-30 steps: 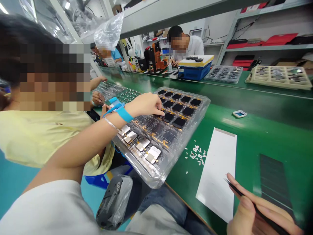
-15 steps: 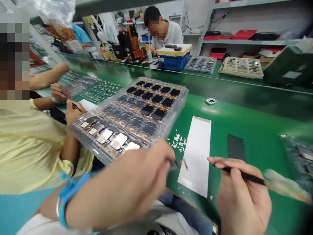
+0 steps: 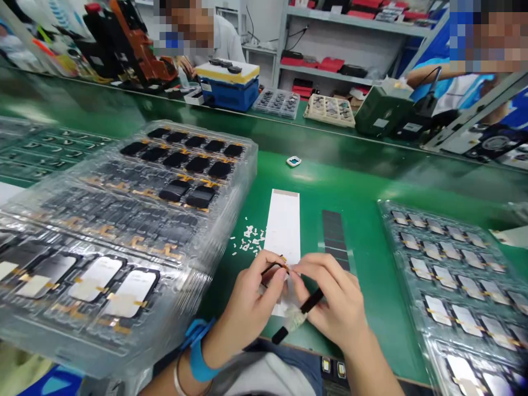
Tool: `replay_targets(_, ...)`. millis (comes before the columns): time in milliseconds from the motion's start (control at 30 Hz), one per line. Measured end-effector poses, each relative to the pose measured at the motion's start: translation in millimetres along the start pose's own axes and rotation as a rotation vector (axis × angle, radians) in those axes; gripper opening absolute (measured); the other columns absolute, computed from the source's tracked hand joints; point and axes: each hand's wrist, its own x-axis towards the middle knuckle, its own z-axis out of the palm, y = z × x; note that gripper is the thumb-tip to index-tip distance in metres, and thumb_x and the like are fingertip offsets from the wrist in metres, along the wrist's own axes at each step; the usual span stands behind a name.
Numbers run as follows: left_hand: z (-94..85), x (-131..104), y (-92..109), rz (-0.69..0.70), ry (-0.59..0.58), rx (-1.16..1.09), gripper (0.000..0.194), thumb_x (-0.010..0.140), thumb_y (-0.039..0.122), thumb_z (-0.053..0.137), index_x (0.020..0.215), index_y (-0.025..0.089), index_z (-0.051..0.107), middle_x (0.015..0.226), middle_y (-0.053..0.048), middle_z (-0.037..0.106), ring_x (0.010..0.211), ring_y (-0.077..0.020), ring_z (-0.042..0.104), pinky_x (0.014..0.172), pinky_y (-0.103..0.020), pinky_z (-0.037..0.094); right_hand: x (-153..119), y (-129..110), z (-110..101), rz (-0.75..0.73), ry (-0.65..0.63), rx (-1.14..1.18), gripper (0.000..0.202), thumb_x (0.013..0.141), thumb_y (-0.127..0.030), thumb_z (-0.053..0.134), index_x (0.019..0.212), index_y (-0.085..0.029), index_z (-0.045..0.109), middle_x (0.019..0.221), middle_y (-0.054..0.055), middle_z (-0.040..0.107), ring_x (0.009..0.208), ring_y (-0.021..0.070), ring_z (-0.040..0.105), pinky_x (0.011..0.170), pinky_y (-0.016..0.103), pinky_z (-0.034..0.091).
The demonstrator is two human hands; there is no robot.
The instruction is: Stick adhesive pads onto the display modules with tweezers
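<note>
1. Head view: both of the person's hands meet over the near end of the white backing strip (image 3: 283, 225), which lies on the green bench (image 3: 363, 181) with its long axis running away from the body.
2. The left hand (image 3: 251, 300) pinches a small dark screen module (image 3: 274, 268) between thumb and fingertips; the part sits at the very tips, just above the strip's near end.
3. The right hand (image 3: 336, 305) is closed around black tweezers (image 3: 297, 316), whose body slants down and to the left through the palm. Thumb and forefinger reach toward the module, nearly touching the left fingertips.
4. The key relation: the module lies just left of the right fingertips, so the right hand is as close to it as the left hand that holds it. Whether the right fingers actually touch the part is hard to tell, since the fingers crowd together there.
5. A dark segmented strip (image 3: 335, 234) lies parallel to the white one, just to its right; white scraps (image 3: 247, 240) are scattered just to its left.
6. On the left stands a stack of clear blister trays (image 3: 124, 231) holding rows of screen modules; another clear tray (image 3: 454, 269) of parts lies well to the right.
7. Farther back a single small blue-edged part (image 3: 293, 161) rests alone on the bench, and other people work at the far side.
</note>
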Motion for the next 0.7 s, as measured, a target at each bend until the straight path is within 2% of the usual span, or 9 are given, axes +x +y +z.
replay_targets(133, 1.3, -2.9, -1.0, 0.000, 0.042, -0.007, 0.017, 0.105, 0.035, 0.050, 0.098, 0.021, 0.055, 0.069, 0.005, 0.056, 0.060, -0.0101, 0.055, 0.059, -0.020, 0.044, -1.3, 0.7, 3.5, -0.008, -0.013, -0.056, 0.010, 0.094, -0.010, 0.065, 0.103, -0.015, 0.066, 0.094, 0.007, 0.070, 0.075, 0.0141, 0.068, 0.063, 0.024, 0.051)
replay_targets(333, -0.2, -2.1, 0.9, 0.039, 0.072, 0.072, 0.013, 0.104, 0.031, 0.052, 0.097, 0.020, 0.057, 0.068, 0.005, 0.058, 0.059, -0.0092, 0.056, 0.058, -0.018, 0.044, -6.9, 2.3, 6.0, -0.021, -0.045, -0.048, 0.022, 0.094, -0.004, 0.062, 0.113, -0.014, 0.066, 0.100, 0.008, 0.072, 0.083, 0.0157, 0.069, 0.069, 0.026, 0.053)
replay_targets(567, -1.0, -1.6, 8.7, 0.123, 0.092, 0.228, 0.007, 0.099, 0.021, 0.054, 0.093, 0.020, 0.058, 0.070, 0.005, 0.061, 0.058, -0.0083, 0.058, 0.056, -0.016, 0.043, -5.8, -2.1, 10.9, -0.006, -0.055, -0.045, 0.016, 0.094, -0.004, 0.059, 0.107, -0.012, 0.064, 0.097, 0.009, 0.070, 0.081, 0.0162, 0.067, 0.068, 0.027, 0.052)
replay_targets(633, -0.2, -1.1, 10.0, 0.138, 0.095, 0.227, 0.007, 0.099, 0.020, 0.054, 0.092, 0.020, 0.058, 0.072, 0.005, 0.062, 0.059, -0.0079, 0.057, 0.056, -0.016, 0.043, -2.1, -4.3, 7.8, 0.043, -0.057, 0.006, 0.012, 0.095, -0.005, 0.058, 0.101, -0.014, 0.064, 0.092, 0.007, 0.069, 0.077, 0.0142, 0.065, 0.065, 0.025, 0.049)
replay_targets(700, 0.6, -0.8, 11.2, 0.157, 0.079, 0.230, 0.008, 0.099, 0.020, 0.054, 0.092, 0.020, 0.059, 0.075, 0.004, 0.063, 0.060, -0.0079, 0.056, 0.057, -0.016, 0.042, 4.4, -4.8, 2.2, 0.152, -0.070, 0.108, 0.010, 0.095, -0.008, 0.058, 0.095, -0.016, 0.063, 0.087, 0.004, 0.066, 0.070, 0.0113, 0.061, 0.060, 0.023, 0.045)
